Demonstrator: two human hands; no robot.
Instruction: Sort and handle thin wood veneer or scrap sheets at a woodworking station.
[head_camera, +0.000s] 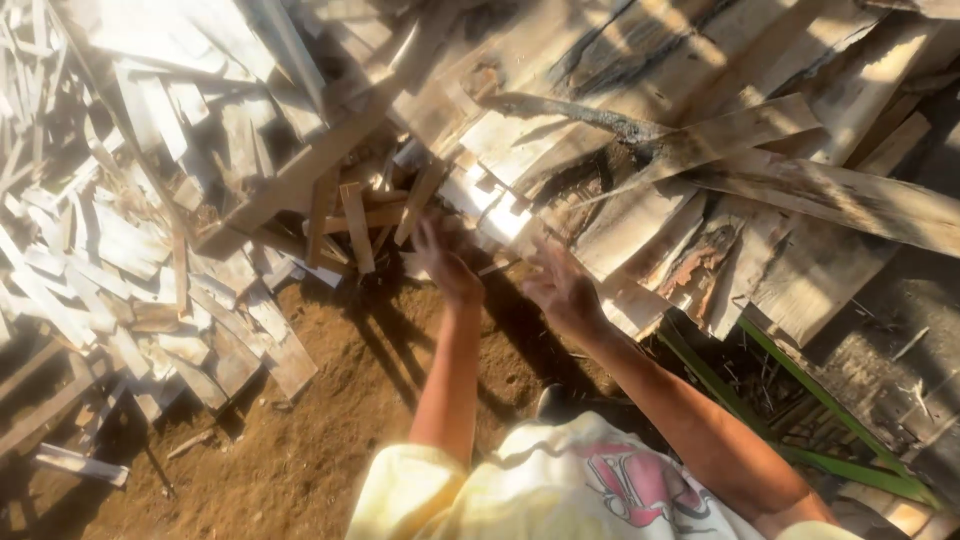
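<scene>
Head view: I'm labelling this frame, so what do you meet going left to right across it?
Heap of small pale wood offcuts → short sticks leaning in a bundle → left hand → right hand → large bark-edged slabs → green metal frame.

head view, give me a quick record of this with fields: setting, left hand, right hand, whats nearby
setting: outdoors, bare dirt ground beside heaps of cut wood, strong sun and deep shadow
left hand: left hand stretched toward short wood strips at the foot of the heap; blurred, grip unclear
right hand: right hand open with fingers spread, close to pale wood slabs; holds nothing visible
nearby: pile of small offcuts at left, green metal frame at lower right, long board lying across the slabs
</scene>
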